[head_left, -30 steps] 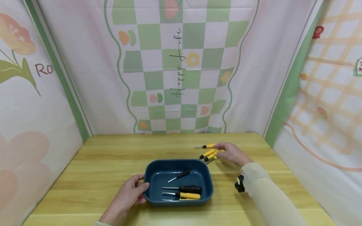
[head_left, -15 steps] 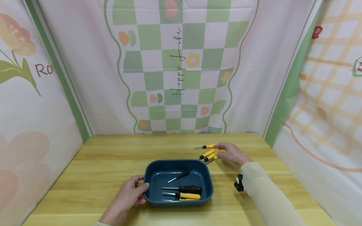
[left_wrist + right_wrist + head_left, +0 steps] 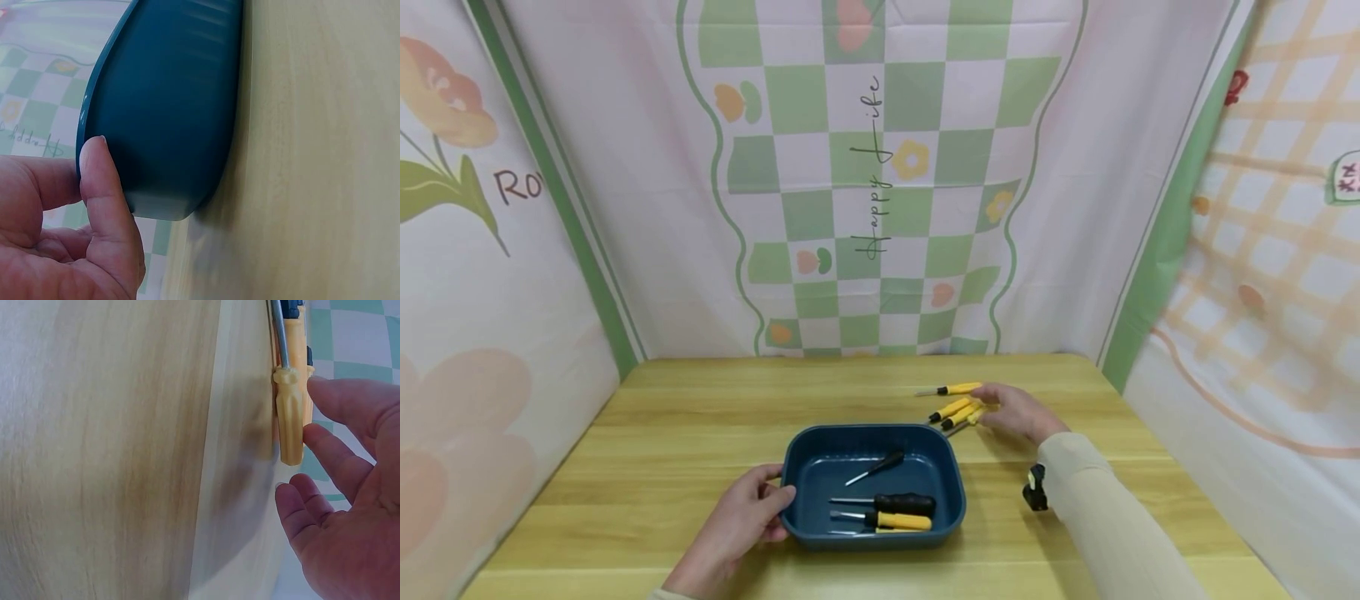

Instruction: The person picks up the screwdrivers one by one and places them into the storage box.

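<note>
My left hand [image 3: 745, 510] pinches the left rim of a dark blue plastic tray [image 3: 874, 542], thumb [image 3: 102, 172] on top in the left wrist view. Inside the tray lie a small black screwdriver [image 3: 889, 460], a larger black-handled screwdriver [image 3: 906, 502] and yellow-handled screwdrivers [image 3: 904, 522] along the front wall. Behind the tray's right corner, my right hand [image 3: 1017, 412] hovers over the handle ends of several yellow screwdrivers [image 3: 953, 408]. Its fingers are loosely bent and spread around a yellow screwdriver handle [image 3: 289, 422] in the right wrist view, gripping nothing.
One yellow screwdriver [image 3: 961, 388] lies apart at the back of the group, its shaft pointing left. Wooden tabletop [image 3: 700, 417] runs back to a checked curtain [image 3: 910, 208], with printed cloth on both sides. A black device [image 3: 1036, 488] sits on the right wrist.
My right hand has shifted slightly right, baring more of the yellow handles. The left hand, the tray and the screwdrivers in it stay where they were.
</note>
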`<act>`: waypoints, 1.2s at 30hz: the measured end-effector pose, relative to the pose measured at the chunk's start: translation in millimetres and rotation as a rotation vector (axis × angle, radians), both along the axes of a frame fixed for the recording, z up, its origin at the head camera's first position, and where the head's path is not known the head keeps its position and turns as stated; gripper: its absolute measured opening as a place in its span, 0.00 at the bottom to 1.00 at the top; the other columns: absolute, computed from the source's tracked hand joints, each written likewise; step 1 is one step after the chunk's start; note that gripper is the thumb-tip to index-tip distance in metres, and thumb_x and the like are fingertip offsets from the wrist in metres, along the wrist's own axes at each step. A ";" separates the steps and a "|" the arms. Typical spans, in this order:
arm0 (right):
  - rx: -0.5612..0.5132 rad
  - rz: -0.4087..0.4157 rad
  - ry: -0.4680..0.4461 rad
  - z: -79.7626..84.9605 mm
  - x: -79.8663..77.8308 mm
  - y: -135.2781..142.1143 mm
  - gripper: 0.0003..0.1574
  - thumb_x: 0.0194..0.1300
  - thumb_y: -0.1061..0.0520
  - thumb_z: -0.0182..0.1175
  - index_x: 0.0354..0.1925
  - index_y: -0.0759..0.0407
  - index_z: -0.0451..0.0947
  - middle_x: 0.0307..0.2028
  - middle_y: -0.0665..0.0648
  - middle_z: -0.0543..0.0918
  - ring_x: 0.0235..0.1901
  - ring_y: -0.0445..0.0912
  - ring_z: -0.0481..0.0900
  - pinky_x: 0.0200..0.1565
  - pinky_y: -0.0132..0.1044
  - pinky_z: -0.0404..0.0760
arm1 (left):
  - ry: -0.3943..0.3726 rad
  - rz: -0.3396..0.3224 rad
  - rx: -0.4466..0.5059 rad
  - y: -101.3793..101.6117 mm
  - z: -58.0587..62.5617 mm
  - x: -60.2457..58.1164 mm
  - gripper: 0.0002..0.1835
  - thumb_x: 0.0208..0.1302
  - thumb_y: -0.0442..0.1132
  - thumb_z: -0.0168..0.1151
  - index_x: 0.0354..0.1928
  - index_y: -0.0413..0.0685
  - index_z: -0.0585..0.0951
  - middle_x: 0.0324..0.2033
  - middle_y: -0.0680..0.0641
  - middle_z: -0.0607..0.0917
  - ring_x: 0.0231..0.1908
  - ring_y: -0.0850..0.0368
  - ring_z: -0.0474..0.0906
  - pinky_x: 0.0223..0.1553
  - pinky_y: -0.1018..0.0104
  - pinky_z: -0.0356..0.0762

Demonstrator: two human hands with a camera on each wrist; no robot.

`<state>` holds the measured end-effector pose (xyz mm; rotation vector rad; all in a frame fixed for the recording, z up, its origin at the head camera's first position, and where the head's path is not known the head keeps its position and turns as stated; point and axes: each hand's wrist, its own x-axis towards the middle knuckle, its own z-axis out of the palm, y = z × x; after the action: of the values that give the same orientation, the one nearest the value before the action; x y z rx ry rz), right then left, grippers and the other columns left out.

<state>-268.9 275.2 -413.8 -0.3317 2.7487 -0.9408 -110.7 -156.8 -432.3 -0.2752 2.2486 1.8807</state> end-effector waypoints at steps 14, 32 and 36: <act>-0.040 -0.002 -0.034 -4.7 1.6 4.2 0.33 0.71 0.61 0.64 0.71 0.65 0.71 0.70 0.71 0.73 0.70 0.68 0.69 0.70 0.65 0.69 | -0.030 -0.003 0.002 0.0 3.3 -0.8 0.27 0.76 0.38 0.61 0.72 0.37 0.70 0.43 0.40 0.76 0.31 0.53 0.80 0.32 0.61 0.88; -0.029 0.022 -0.009 -4.5 3.1 5.2 0.24 0.66 0.63 0.68 0.59 0.65 0.81 0.57 0.66 0.83 0.57 0.59 0.80 0.63 0.59 0.78 | -0.029 -0.004 0.002 0.7 4.8 0.4 0.27 0.76 0.37 0.61 0.72 0.36 0.70 0.43 0.40 0.76 0.31 0.53 0.79 0.32 0.62 0.88; -0.026 0.015 -0.019 -5.4 4.2 4.0 0.25 0.64 0.62 0.69 0.59 0.65 0.81 0.56 0.65 0.84 0.57 0.58 0.80 0.63 0.59 0.78 | -0.021 -0.005 0.007 1.0 4.7 1.3 0.27 0.75 0.37 0.61 0.71 0.35 0.70 0.42 0.40 0.76 0.31 0.53 0.79 0.31 0.63 0.87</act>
<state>-264.7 279.2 -419.2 -0.3461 2.7153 -0.9720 -109.5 -155.8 -427.6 -0.2866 2.2268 1.8730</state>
